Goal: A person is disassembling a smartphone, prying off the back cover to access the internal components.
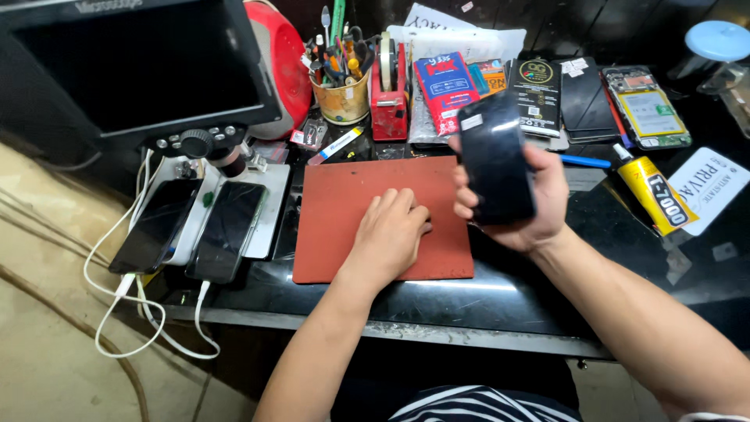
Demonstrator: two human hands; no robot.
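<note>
We've got the black smartphone [495, 159] gripped in our right hand [522, 205], left hand [388, 232] resting empty on the red mat [336, 205], so probably keep it steady.

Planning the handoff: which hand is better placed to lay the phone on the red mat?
Right. The right hand already grips the black phone, raised just above the red mat's right edge. The left hand rests flat on the mat, holding nothing.

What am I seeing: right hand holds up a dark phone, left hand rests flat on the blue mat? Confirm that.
One detail is wrong: the mat is red-brown, not blue. The head view shows the right hand holding up the dark phone and the left hand resting flat on the mat.
</note>
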